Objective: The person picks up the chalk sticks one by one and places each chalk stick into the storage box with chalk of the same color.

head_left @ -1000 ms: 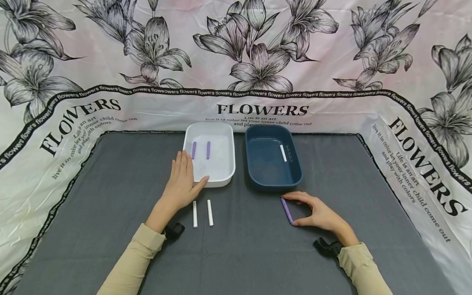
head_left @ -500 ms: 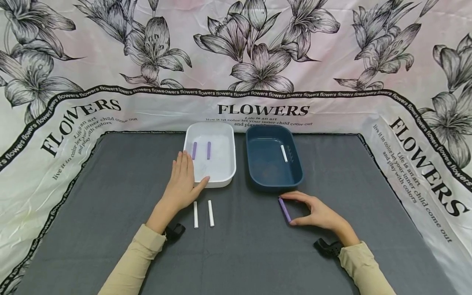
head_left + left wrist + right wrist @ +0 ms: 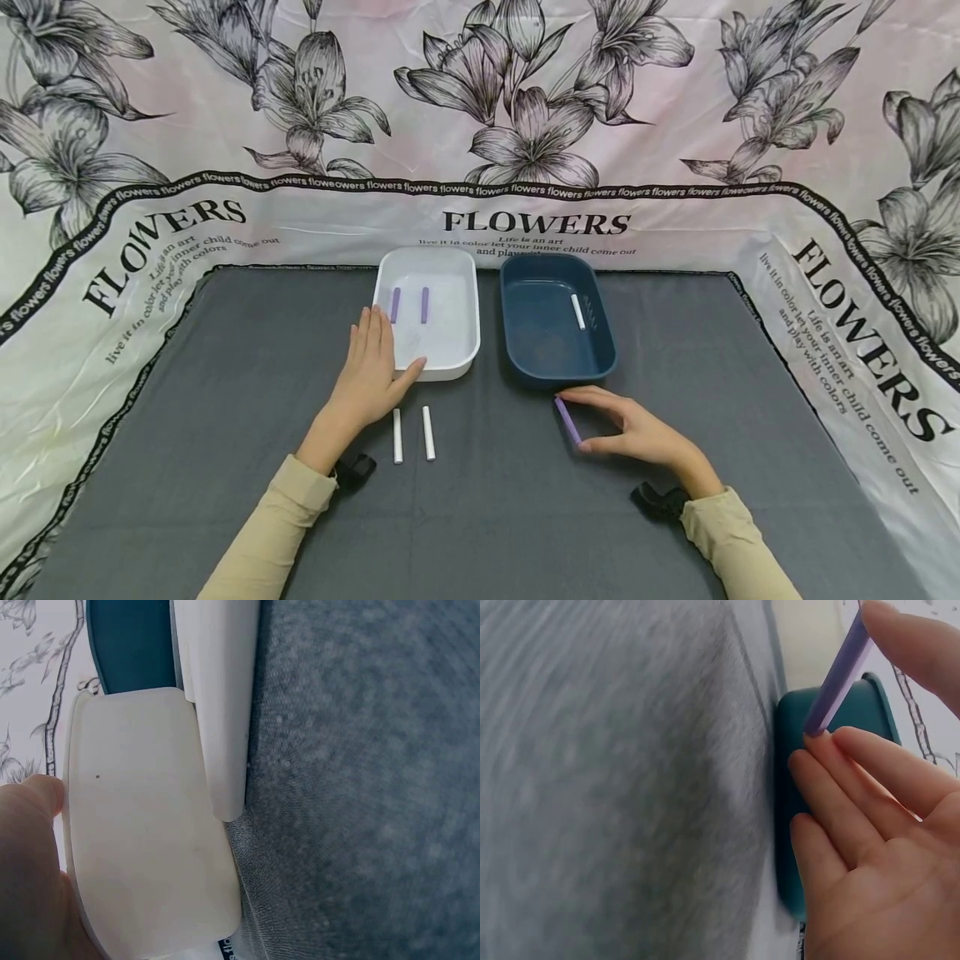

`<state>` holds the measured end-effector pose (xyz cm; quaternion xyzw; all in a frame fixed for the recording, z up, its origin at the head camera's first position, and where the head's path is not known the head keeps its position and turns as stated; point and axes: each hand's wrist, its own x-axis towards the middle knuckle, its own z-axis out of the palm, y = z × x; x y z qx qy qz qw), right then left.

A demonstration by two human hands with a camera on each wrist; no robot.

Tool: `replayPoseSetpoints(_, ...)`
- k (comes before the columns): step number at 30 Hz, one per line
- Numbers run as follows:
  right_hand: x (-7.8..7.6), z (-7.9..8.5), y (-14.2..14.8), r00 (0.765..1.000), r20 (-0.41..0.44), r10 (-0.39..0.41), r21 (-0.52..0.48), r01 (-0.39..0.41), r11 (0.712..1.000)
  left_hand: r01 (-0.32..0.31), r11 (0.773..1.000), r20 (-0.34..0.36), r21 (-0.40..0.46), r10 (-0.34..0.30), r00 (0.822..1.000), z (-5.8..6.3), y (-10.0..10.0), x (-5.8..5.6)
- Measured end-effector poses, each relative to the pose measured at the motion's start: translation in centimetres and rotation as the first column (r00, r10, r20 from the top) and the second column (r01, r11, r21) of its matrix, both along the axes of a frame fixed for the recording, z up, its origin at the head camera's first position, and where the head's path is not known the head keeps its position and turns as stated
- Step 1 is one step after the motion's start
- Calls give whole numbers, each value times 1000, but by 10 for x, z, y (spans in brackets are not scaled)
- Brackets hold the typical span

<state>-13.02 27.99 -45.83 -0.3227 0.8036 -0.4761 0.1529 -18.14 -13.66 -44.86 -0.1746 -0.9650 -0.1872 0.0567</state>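
My right hand (image 3: 637, 429) pinches a purple chalk stick (image 3: 567, 421) by its two ends, thumb at the near end and fingertips at the far end. In the right wrist view the purple chalk stick (image 3: 841, 679) slants between thumb and fingers, before the blue bin's wall (image 3: 787, 817). My left hand (image 3: 363, 371) lies with straight fingers along the left rim of the white bin (image 3: 468, 346), its thumb at the front corner. Two purple chalk sticks (image 3: 395, 305) lie inside that bin. Two white chalk sticks (image 3: 397, 436) lie on the grey cloth in front of it.
The dark blue bin (image 3: 558, 377) stands right of the white one, a small gap between them, with one white chalk stick (image 3: 577, 312) inside. Grey cloth (image 3: 480, 517) covers the table, bordered by a printed flower pattern (image 3: 532, 142) at the back and sides.
My right hand has moved slightly left with the purple chalk stick, along the front of the blue bin. The left hand has stayed on the white bin.
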Motion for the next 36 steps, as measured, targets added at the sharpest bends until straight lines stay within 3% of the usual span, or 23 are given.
replayPoseSetpoints(8, 3, 6, -10, 999, -4, 40, -28, -40, 999, 3, 1000, -3, -3, -3, 1000, 0, 1, -1)
replayPoseSetpoints(18, 3, 19, -24, 994, -85, 67, -11, -68, 998, 0, 1000, -5, -2, 0, 1000, 0, 1, -1)
replayPoseSetpoints(36, 0, 44, -45, 989, -117, 92, -13, -94, 995, -5, 1000, -3, 1, 5, 1000, 0, 1, 0)
